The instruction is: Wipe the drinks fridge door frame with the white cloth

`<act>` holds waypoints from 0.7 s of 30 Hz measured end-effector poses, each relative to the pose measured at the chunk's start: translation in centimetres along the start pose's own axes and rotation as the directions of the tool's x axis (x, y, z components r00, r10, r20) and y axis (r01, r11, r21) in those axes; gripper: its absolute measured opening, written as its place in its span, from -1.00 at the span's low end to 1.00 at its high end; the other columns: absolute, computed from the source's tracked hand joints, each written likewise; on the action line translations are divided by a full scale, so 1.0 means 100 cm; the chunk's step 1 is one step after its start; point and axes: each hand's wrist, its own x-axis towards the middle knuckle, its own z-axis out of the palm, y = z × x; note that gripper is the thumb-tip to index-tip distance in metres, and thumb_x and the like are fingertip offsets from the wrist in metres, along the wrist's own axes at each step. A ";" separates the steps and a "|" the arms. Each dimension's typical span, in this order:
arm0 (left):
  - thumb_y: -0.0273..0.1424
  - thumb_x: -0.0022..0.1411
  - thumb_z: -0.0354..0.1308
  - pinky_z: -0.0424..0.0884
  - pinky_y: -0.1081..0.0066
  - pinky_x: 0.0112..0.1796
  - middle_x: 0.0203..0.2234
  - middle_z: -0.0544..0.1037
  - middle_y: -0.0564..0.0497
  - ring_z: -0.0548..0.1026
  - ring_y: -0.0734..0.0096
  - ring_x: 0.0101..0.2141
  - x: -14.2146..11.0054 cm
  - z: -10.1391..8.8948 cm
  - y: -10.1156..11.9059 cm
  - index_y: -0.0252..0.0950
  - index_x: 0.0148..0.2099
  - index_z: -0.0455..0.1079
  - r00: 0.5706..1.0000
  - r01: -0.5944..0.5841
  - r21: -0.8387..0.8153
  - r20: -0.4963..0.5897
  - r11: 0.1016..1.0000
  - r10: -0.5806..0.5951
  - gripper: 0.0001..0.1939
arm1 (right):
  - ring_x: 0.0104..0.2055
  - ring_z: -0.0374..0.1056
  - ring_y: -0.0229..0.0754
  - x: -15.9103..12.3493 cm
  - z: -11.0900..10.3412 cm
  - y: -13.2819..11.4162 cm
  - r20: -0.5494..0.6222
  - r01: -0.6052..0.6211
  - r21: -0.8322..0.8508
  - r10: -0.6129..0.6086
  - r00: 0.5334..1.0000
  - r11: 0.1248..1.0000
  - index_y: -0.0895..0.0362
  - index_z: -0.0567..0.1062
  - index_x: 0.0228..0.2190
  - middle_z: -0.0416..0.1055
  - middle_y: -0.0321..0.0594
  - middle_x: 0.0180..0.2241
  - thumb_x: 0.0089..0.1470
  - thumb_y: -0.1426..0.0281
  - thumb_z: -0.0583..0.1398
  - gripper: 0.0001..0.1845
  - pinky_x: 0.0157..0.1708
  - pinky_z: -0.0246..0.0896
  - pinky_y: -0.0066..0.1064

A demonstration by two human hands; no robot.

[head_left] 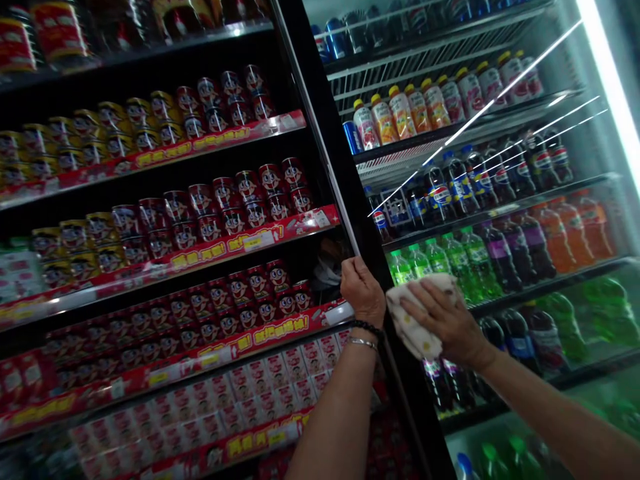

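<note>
My left hand [363, 291], with a dark bead bracelet and a silver bangle on its wrist, is closed on the edge of the black door frame [367, 233] of a drinks cooler. Under my right hand [440, 317] is a folded pale cloth [407, 330] with small yellow marks, held against the glass door beside the frame. The right fingers lie over the cloth's upper part. Behind the glass near the cloth stand green-capped soda bottles [453, 257].
On the left, open shelves carry stacked red cans [225, 193], yellow cans [75, 237] and pink-and-white cartons [250, 380]. Red price strips [200, 263] edge them. Inside the cooler are cola bottles [460, 183] and yellow-capped juice bottles [400, 113]. A bright light strip [607, 80] runs down the right.
</note>
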 end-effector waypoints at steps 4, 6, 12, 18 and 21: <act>-0.08 0.62 -0.13 0.25 0.28 -0.19 -0.34 0.52 -0.04 0.46 0.29 -0.30 0.000 0.001 0.000 -0.21 -0.14 0.35 1.000 0.006 -0.028 -0.023 1.000 -0.007 -0.61 | 0.60 -0.11 0.27 0.050 -0.015 0.075 -0.079 -0.173 -0.101 0.165 0.983 0.980 0.16 0.22 0.52 -0.04 0.04 0.56 0.53 0.24 0.04 -0.34 0.54 -0.07 0.32; -0.06 0.61 -0.11 0.24 0.29 -0.20 -0.37 0.49 -0.01 0.44 0.32 -0.33 0.001 0.001 0.000 -0.22 -0.15 0.35 0.999 -0.002 -0.042 -0.050 0.999 0.000 -0.60 | 0.60 -0.13 0.28 0.058 -0.016 0.106 -0.150 -0.317 -0.137 0.296 0.943 0.939 0.20 0.20 0.54 -0.05 0.06 0.56 0.53 0.24 0.01 -0.32 0.55 -0.08 0.30; -0.03 0.58 -0.11 0.22 0.32 -0.22 -0.40 0.45 0.03 0.42 0.36 -0.36 0.007 0.003 0.004 -0.23 -0.18 0.34 0.995 -0.040 -0.015 -0.094 0.999 0.038 -0.57 | 0.57 -0.11 0.43 0.037 -0.001 0.108 -0.337 -0.654 -0.179 0.579 0.743 0.735 0.18 0.10 0.58 -0.12 0.11 0.57 0.56 0.12 0.05 -0.25 0.48 -0.04 0.48; -0.02 0.55 -0.12 0.15 0.30 -0.24 -0.41 0.42 0.03 0.33 0.35 -0.39 0.013 0.003 0.002 -0.24 -0.18 0.35 0.993 -0.039 0.060 -0.106 0.997 0.045 -0.55 | 0.63 -0.26 0.33 0.042 0.005 0.030 -0.111 -0.388 -0.184 0.373 0.921 0.903 -0.15 -0.13 0.63 -0.25 -0.03 0.60 0.50 0.18 0.19 -0.09 0.48 -0.14 0.55; -0.01 0.53 -0.12 0.14 0.29 -0.25 -0.43 0.39 0.04 0.30 0.34 -0.40 0.015 0.003 0.001 -0.24 -0.18 0.35 0.992 -0.041 0.077 -0.112 0.996 0.049 -0.55 | 0.64 -0.32 0.24 0.054 -0.005 0.033 0.092 -0.095 -0.211 0.117 0.989 0.973 -0.23 0.04 0.59 -0.15 -0.18 0.59 0.46 0.02 0.25 -0.13 0.56 -0.35 0.48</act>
